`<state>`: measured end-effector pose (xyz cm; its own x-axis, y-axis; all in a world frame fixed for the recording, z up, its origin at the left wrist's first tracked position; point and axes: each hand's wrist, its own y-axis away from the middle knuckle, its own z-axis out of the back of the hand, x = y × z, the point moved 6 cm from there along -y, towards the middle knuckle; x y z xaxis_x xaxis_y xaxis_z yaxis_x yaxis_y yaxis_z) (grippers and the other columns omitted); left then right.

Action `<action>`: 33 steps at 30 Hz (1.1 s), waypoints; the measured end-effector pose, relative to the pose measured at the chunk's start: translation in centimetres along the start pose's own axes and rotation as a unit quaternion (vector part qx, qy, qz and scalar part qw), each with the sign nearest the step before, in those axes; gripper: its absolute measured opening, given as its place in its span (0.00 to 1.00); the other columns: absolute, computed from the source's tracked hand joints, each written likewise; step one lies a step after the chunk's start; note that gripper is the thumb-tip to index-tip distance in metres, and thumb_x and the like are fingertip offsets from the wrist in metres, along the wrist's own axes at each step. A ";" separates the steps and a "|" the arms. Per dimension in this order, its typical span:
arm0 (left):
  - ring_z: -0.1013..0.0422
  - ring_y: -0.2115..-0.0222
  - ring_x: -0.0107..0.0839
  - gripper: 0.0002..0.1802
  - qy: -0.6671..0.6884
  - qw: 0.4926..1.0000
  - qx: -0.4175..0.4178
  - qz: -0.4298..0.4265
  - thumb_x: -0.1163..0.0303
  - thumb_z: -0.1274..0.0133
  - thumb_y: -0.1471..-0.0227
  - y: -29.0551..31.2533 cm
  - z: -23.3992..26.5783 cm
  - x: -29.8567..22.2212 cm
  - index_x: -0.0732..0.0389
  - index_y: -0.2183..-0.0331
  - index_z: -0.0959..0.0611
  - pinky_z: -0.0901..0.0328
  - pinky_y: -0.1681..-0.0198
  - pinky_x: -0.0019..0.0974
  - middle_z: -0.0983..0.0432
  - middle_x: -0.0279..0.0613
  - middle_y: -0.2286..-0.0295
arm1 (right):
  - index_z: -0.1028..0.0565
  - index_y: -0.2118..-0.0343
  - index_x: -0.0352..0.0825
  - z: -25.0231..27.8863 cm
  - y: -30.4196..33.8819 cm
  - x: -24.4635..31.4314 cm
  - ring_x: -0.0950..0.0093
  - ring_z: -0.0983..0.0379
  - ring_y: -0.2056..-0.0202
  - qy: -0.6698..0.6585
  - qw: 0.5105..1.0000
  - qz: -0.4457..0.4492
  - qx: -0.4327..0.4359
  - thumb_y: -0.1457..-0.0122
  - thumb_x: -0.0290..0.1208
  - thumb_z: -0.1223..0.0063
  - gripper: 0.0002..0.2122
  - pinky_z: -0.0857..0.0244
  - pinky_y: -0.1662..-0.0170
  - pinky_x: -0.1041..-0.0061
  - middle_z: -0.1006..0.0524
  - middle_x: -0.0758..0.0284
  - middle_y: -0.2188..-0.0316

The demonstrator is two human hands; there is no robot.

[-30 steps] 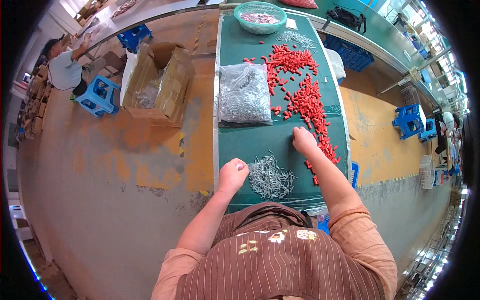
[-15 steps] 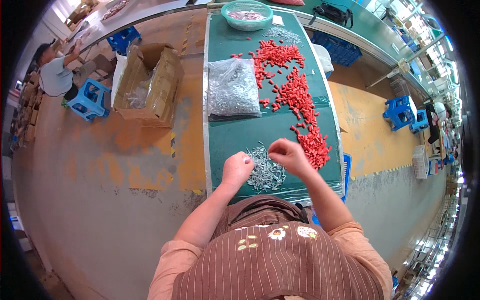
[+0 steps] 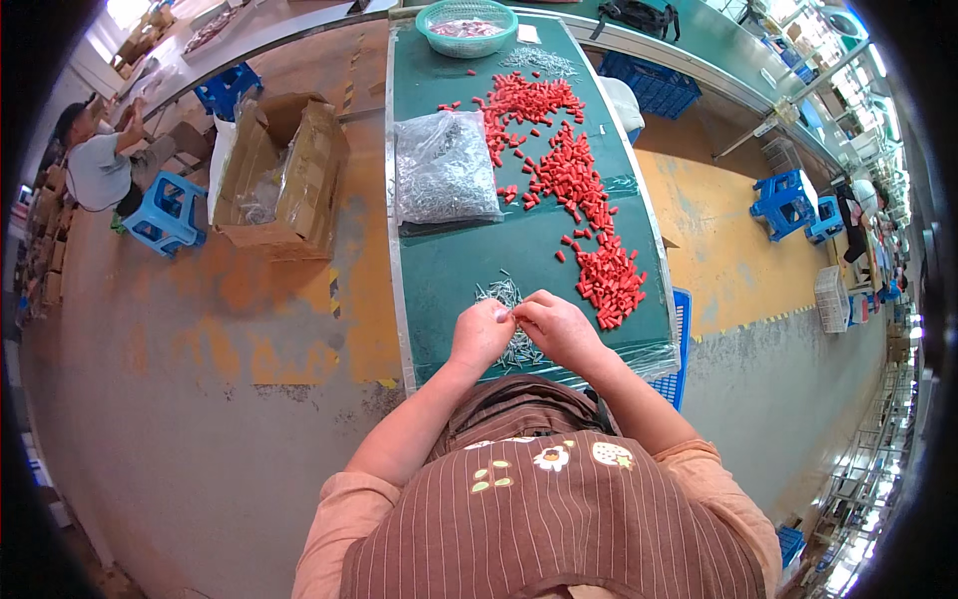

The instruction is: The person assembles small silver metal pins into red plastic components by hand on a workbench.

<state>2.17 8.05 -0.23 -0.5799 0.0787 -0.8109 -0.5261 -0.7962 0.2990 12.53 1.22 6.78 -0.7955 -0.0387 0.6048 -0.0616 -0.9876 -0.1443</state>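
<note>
My left hand (image 3: 481, 334) is closed, thumb and fingers pressed together over a pile of small silvery screw-like metal pieces (image 3: 519, 351). My right hand (image 3: 555, 327) is pinched closed, its fingertips meeting those of the left. Whatever lies between the fingertips is too small and covered to make out. Both hands hide much of the metal pile. To the right of my right hand, small red cylindrical pieces (image 3: 611, 284) are heaped in a band that runs toward the far end of the green table (image 3: 439, 290).
A clear bag of metal pieces (image 3: 446, 170) lies on the table's left side. Farther back are a mint-green basket (image 3: 467, 40) and scattered metal pieces (image 3: 539, 62). An open cardboard box (image 3: 279, 190) and a blue stool (image 3: 170, 213) stand left, near a seated person (image 3: 100, 160). A blue crate (image 3: 675, 349) is at right.
My right hand has moved left and down from beside the red pieces and now meets my left hand. The view has shifted slightly.
</note>
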 end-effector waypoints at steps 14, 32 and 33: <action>0.27 0.73 0.45 0.11 -0.008 1.000 0.005 -0.015 0.65 0.47 0.58 0.3 0.5 -0.6 0.63 0.74 0.21 0.34 0.68 0.40 0.24 0.52 0.76 | 0.24 0.70 0.37 0.9 0.1 0.4 0.66 0.30 0.64 0.014 0.998 0.033 -0.057 0.55 0.24 0.43 0.08 0.37 0.60 0.68 0.24 0.66 0.70; 0.32 0.78 0.20 0.06 0.200 0.972 0.100 -0.066 0.71 0.46 0.54 0.8 -0.4 -0.4 0.65 0.73 0.19 0.36 0.73 0.28 0.24 0.34 0.79 | 0.25 0.75 0.35 1.2 1.4 -1.1 0.63 0.32 0.65 -0.066 0.995 -0.071 -0.014 0.55 0.26 0.45 0.03 0.37 0.62 0.68 0.28 0.63 0.73; 0.33 0.78 0.17 0.05 0.207 0.969 0.124 -0.053 0.73 0.46 0.53 0.9 -0.5 -0.5 0.64 0.73 0.19 0.38 0.74 0.25 0.25 0.31 0.79 | 0.25 0.74 0.34 1.3 1.6 -1.5 0.65 0.31 0.67 -0.086 0.993 -0.079 -0.012 0.54 0.25 0.44 0.04 0.36 0.63 0.71 0.28 0.63 0.73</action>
<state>2.29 6.97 0.26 -0.2420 -0.1363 -0.9606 -0.7322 -0.6239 0.2730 14.34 -0.48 6.65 -0.6606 0.0882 0.7456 -0.1935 -0.9795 -0.0556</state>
